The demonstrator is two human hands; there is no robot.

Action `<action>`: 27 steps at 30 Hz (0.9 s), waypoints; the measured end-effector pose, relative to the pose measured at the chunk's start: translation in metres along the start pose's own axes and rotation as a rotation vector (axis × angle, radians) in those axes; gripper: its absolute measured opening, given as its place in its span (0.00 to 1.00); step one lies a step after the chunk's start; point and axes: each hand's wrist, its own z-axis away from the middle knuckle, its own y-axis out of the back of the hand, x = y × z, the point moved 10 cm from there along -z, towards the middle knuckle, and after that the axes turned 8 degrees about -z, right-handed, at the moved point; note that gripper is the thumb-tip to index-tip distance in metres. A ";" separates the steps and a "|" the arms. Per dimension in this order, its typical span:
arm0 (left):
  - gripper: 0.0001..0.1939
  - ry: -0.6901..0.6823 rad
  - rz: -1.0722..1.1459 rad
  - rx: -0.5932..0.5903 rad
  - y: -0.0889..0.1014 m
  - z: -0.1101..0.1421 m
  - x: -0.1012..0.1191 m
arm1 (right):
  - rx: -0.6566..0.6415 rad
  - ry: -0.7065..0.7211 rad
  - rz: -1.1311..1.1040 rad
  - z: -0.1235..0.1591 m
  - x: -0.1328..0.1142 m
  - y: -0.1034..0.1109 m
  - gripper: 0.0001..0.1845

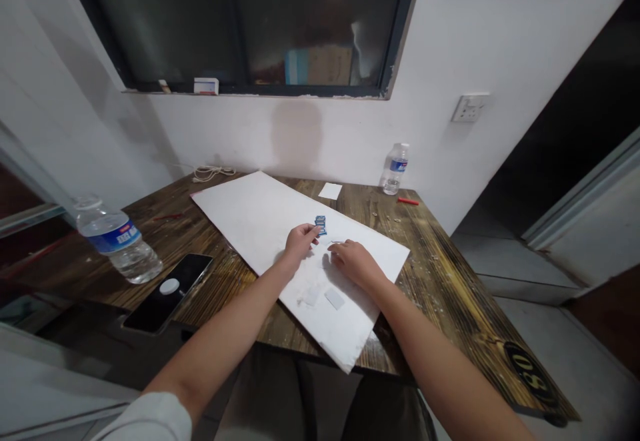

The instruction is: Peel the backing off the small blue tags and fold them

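My left hand [301, 241] pinches a small blue frame-like piece [321, 224] between thumb and fingertips, holding it over a white board [240, 208]. Just to the right, my right hand [351, 259] is closed with its fingers bent together. A thin dark tip shows at its fingertips, too small to name. Nearer to me on the board lie a small grey rectangular piece [335, 298] and a paler piece [313, 295] beside it. The board lies at an angle across the wooden table [440, 294], one corner jutting past its front edge.
Left of the board stand a large water bottle [113, 238] and a phone [183, 281] with a white cap [169, 286] on it. Along the back are a coiled cable [213, 173], a white paper [331, 191], a small bottle [396, 169] and a red stick-like item [408, 201].
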 end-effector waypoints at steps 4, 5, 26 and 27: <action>0.16 0.006 -0.005 0.005 0.000 0.000 0.000 | -0.030 0.033 0.042 0.000 -0.003 -0.003 0.17; 0.16 0.006 -0.007 0.005 0.000 0.000 0.000 | -0.035 0.037 0.045 0.000 -0.003 -0.004 0.17; 0.15 -0.058 -0.059 0.000 -0.001 0.003 0.007 | -0.100 -0.053 0.187 0.003 -0.004 -0.006 0.17; 0.15 -0.061 -0.056 0.002 -0.001 0.003 0.007 | -0.099 -0.075 0.204 0.004 -0.002 -0.006 0.17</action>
